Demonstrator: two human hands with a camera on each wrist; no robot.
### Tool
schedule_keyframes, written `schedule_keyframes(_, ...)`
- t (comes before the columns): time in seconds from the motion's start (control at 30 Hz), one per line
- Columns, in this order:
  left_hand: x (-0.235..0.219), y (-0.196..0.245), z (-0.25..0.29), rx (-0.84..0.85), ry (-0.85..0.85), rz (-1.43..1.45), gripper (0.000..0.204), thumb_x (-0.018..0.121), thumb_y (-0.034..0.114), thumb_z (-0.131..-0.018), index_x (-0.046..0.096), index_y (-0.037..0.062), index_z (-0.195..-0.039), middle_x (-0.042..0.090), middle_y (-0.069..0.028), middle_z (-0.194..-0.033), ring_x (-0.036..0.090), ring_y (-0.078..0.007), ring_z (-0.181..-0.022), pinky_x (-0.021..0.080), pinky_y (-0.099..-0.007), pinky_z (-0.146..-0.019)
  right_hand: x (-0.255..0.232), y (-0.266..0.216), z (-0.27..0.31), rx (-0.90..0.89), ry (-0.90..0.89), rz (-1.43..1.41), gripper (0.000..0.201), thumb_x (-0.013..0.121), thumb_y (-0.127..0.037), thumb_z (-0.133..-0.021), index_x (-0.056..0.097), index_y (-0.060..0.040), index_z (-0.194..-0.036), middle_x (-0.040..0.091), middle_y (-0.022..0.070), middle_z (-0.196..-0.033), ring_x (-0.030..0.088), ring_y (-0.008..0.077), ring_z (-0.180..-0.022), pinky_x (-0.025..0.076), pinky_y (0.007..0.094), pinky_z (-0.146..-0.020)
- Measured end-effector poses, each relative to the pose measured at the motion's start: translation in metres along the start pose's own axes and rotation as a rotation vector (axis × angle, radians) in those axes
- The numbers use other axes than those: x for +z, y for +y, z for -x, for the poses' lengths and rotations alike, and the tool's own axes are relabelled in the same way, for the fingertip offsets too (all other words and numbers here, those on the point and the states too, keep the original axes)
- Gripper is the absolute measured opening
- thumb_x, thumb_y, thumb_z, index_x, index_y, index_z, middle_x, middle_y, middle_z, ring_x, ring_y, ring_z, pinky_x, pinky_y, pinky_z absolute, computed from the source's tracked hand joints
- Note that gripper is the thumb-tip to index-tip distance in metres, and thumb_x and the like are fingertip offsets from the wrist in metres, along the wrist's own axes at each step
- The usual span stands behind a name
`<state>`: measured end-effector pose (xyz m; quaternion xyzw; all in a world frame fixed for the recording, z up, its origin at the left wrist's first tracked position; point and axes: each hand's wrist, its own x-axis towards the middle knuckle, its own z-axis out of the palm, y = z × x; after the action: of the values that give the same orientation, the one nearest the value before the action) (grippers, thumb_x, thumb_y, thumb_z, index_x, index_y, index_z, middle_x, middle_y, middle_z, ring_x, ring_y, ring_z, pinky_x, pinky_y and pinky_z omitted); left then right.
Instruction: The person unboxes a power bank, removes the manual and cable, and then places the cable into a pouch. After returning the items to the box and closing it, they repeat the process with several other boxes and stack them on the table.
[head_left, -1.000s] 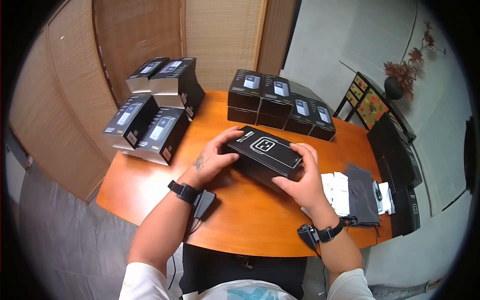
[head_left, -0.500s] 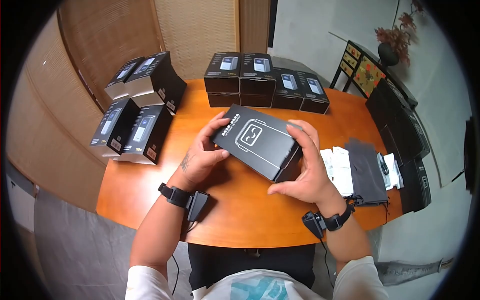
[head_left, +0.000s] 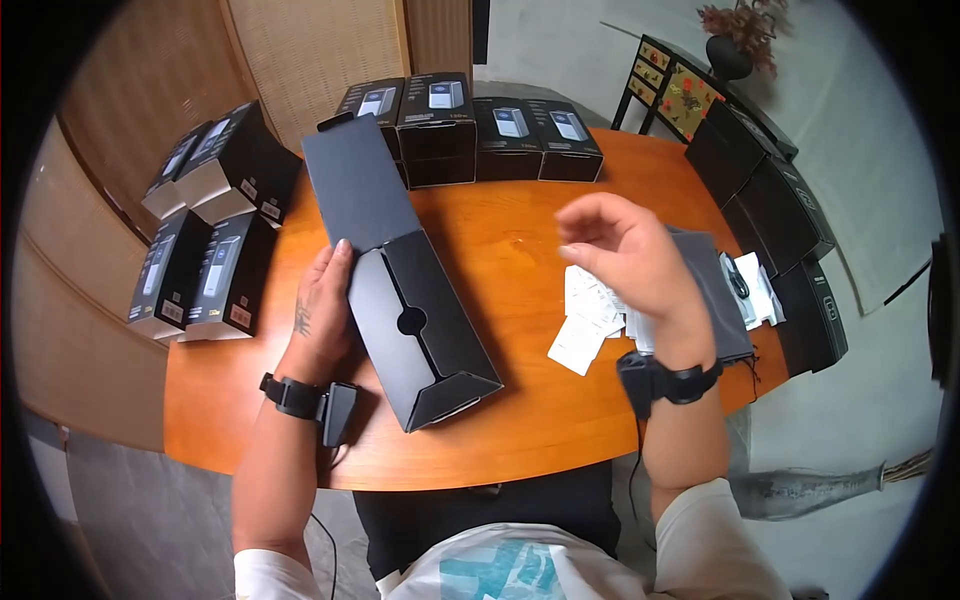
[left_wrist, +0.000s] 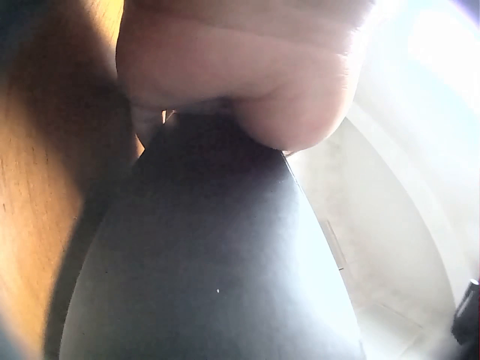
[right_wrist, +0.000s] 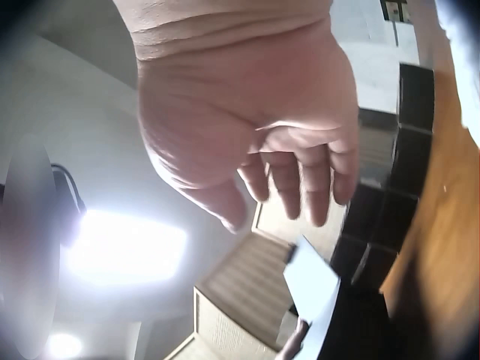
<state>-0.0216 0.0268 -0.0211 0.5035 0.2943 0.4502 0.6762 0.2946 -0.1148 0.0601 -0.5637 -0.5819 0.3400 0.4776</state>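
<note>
1 box, lid back, mid-frame
Left hand clamps its edge; right hand, fingers bent and slightly apart, is near papers, centre right.

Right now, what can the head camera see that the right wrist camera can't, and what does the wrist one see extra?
Only the head view shows the vase and the round hole in the box the left hand holds. Only the right wrist view shows the bright light. Both show the right hand, the table and the back boxes.
</note>
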Motion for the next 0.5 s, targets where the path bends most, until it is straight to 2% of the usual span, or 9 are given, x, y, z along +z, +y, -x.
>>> schedule_keyframes(0.1, 0.001, -0.001, -0.001, -0.008, 0.021, 0.027, 0.031, 0.051, 0.030, -0.109, 0.063, 0.0028, -0.118, 0.071, -0.0063, -0.103, 0.068, -0.0129, -0.087, 0.056, -0.0281, -0.080, -0.021, -0.009, 0.005, 0.160, -0.136, 0.716, 0.038, 0.080, -0.004, -0.077, 0.070, -0.0055, -0.114, 0.068, 0.0109, -0.109, 0.066, 0.0225, -0.108, 0.055, 0.0332, -0.088)
schedule_keyframes(0.2, 0.000, 0.000, -0.001, -0.021, 0.005, -0.014, 0.031, 0.051, 0.030, -0.110, 0.063, 0.0026, -0.118, 0.071, -0.0066, -0.102, 0.068, -0.0129, -0.087, 0.056, -0.0284, -0.080, -0.005, -0.005, 0.015, 0.167, -0.365, 0.914, 0.043, 0.082, -0.007, -0.070, 0.072, -0.0100, -0.112, 0.068, 0.0118, -0.107, 0.065, 0.0290, -0.109, 0.055, 0.0389, -0.089)
schedule_keyframes(0.23, -0.001, 0.000, -0.001, -0.028, -0.002, -0.023, 0.030, 0.052, 0.029, -0.109, 0.062, 0.0024, -0.119, 0.070, -0.0068, -0.103, 0.068, -0.0129, -0.088, 0.056, -0.0284, -0.080, 0.003, 0.000, 0.017, 0.116, -0.379, 1.016, 0.037, 0.087, -0.012, -0.069, 0.074, -0.0134, -0.104, 0.068, 0.0091, -0.109, 0.063, 0.0306, -0.113, 0.053, 0.0408, -0.093)
schedule_keyframes(0.3, -0.004, 0.000, -0.001, -0.041, -0.012, -0.042, 0.030, 0.053, 0.028, -0.109, 0.061, 0.0018, -0.121, 0.070, -0.0072, -0.106, 0.067, -0.0128, -0.089, 0.056, -0.0286, -0.080, 0.015, 0.001, 0.015, 0.162, -0.430, 1.120, 0.038, 0.088, -0.012, -0.068, 0.075, -0.0137, -0.103, 0.067, 0.0086, -0.109, 0.062, 0.0294, -0.115, 0.053, 0.0405, -0.093)
schedule_keyframes(0.4, 0.002, 0.000, -0.002, -0.010, 0.067, -0.092, 0.032, 0.056, 0.026, -0.107, 0.058, 0.0001, -0.126, 0.069, -0.0086, -0.111, 0.066, -0.0135, -0.095, 0.054, -0.0288, -0.085, 0.021, 0.003, 0.012, 0.224, -0.462, 1.173, 0.030, 0.089, -0.012, -0.066, 0.074, -0.0127, -0.093, 0.067, 0.0072, -0.105, 0.062, 0.0276, -0.112, 0.054, 0.0393, -0.090)
schedule_keyframes(0.47, -0.010, -0.010, -0.009, 0.092, 0.113, -0.246, 0.040, 0.059, 0.024, -0.105, 0.053, -0.0031, -0.134, 0.064, -0.0132, -0.124, 0.060, -0.0168, -0.112, 0.050, -0.0326, -0.096, 0.021, 0.000, 0.009, 0.272, -0.480, 1.163, 0.027, 0.089, -0.013, -0.066, 0.074, -0.0122, -0.088, 0.067, 0.0067, -0.102, 0.062, 0.0271, -0.110, 0.054, 0.0390, -0.089)
schedule_keyframes(0.5, -0.007, -0.007, -0.008, 0.130, 0.270, -0.363, 0.043, 0.062, 0.023, -0.103, 0.051, -0.0035, -0.135, 0.063, -0.0136, -0.123, 0.059, -0.0178, -0.114, 0.050, -0.0333, -0.097, 0.020, 0.001, 0.010, 0.225, -0.474, 1.142, 0.021, 0.088, -0.014, -0.068, 0.073, -0.0114, -0.082, 0.066, 0.0069, -0.097, 0.062, 0.0268, -0.105, 0.053, 0.0388, -0.085)
